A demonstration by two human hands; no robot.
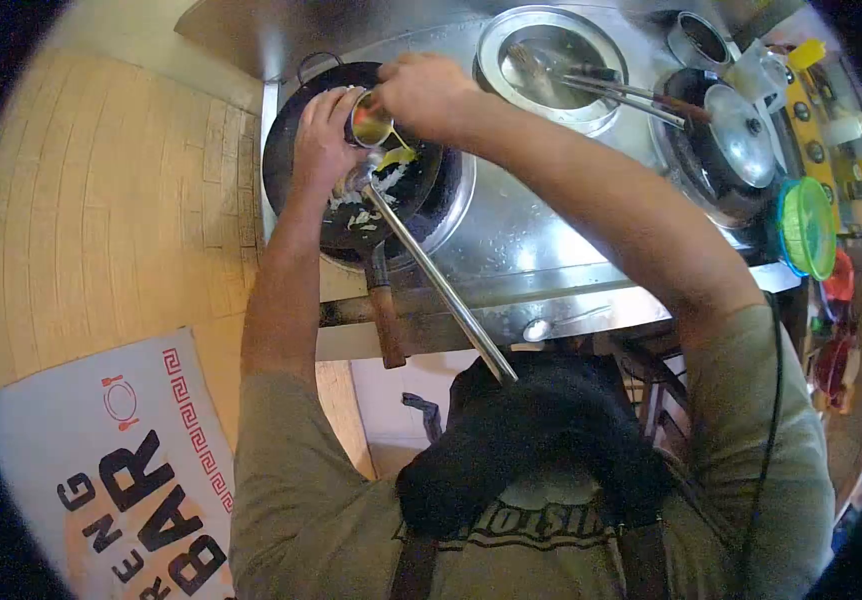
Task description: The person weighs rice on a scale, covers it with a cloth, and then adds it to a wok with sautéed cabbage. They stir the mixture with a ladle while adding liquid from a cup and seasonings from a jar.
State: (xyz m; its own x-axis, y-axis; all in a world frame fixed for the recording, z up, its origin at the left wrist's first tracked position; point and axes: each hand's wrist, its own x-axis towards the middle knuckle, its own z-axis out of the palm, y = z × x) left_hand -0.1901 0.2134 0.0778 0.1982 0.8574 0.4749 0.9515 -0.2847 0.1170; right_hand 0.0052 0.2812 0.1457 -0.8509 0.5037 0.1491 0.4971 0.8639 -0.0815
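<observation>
Pouring, apparently: the left hand (323,135) gripped a cup (372,120) at eleven o'clock, over the pan (291,160); yellow liquid (398,157) lay below. The right hand's (426,95) grip was indeterminable. A steady tilt seemed required.

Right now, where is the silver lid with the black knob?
In the head view, the silver lid sits at upper right, between the round metal basin on its left and the green basket to its lower right.

left hand (325,140) around a tilted cup (371,119) over the wok (417,185), right hand (425,97) beside it
</observation>
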